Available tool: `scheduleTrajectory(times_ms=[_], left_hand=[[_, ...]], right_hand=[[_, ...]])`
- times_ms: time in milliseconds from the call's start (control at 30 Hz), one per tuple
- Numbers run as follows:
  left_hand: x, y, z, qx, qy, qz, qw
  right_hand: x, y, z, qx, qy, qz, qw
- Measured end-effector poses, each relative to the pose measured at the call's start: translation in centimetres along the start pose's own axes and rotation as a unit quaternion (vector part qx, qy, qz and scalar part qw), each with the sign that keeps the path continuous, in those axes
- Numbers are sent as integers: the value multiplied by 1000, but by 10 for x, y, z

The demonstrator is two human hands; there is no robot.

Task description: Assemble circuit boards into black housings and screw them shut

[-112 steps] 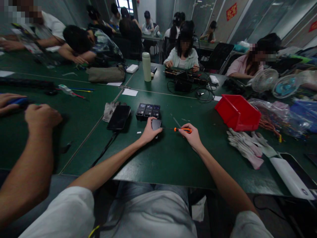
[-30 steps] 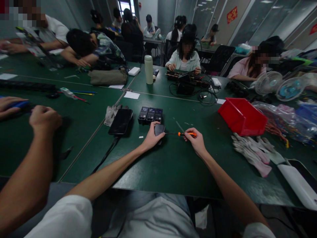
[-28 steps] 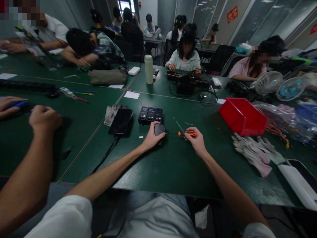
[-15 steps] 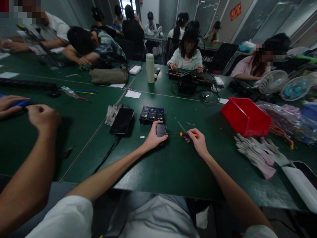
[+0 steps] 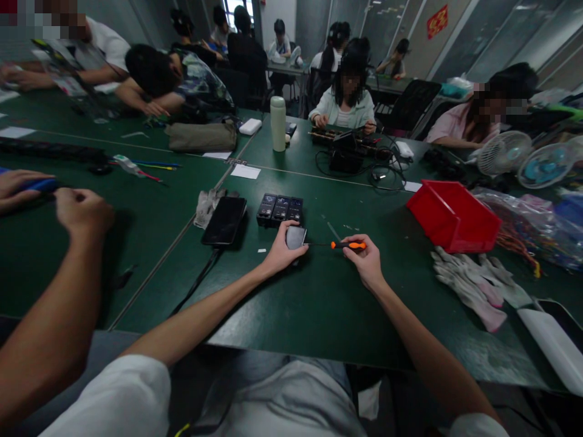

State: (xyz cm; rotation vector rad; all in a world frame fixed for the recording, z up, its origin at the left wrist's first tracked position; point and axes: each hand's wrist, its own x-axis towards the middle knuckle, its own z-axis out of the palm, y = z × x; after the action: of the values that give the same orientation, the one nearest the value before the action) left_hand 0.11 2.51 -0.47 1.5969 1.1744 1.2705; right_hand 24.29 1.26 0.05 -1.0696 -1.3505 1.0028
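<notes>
My left hand [image 5: 283, 250] is closed around a small dark box-shaped module [image 5: 296, 237], with thumb and fingers on its sides. My right hand [image 5: 365, 260] grips an orange and black screwdriver [image 5: 348, 245], held level over the table. Its thin shaft points left, and the tip meets the module's right side near my left thumb. Just behind my left hand stands a row of three similar black modules [image 5: 279, 210]. A thin clear strip [image 5: 333, 230] lies beyond the screwdriver.
Left of the modules, a black phone [image 5: 225, 221] with a cable rests by a grey glove [image 5: 207, 207]. To the right are a red bin [image 5: 455, 218], work gloves [image 5: 469, 285] and a white case [image 5: 551, 346]. A co-worker's hands [image 5: 82, 212] are at far left.
My right fingers have shifted on the screwdriver, and more of its orange handle shows. The module's top face looks tilted a little and brighter. My left hand stays around it.
</notes>
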Motion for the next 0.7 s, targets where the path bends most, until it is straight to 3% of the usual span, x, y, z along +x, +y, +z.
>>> scheduleTrajectory(times_ms=[167, 367, 700], left_hand=[[4, 0, -4, -74, 21, -39, 996], [6, 2, -2, -265, -21, -150, 952], [7, 1, -2, -284, 12, -152, 947]], right_hand=[[0, -2, -1, 0, 26, 16, 1000], [-1, -3, -2, 12, 1, 27, 1000], [-5, -4, -1, -32, -30, 18, 999]])
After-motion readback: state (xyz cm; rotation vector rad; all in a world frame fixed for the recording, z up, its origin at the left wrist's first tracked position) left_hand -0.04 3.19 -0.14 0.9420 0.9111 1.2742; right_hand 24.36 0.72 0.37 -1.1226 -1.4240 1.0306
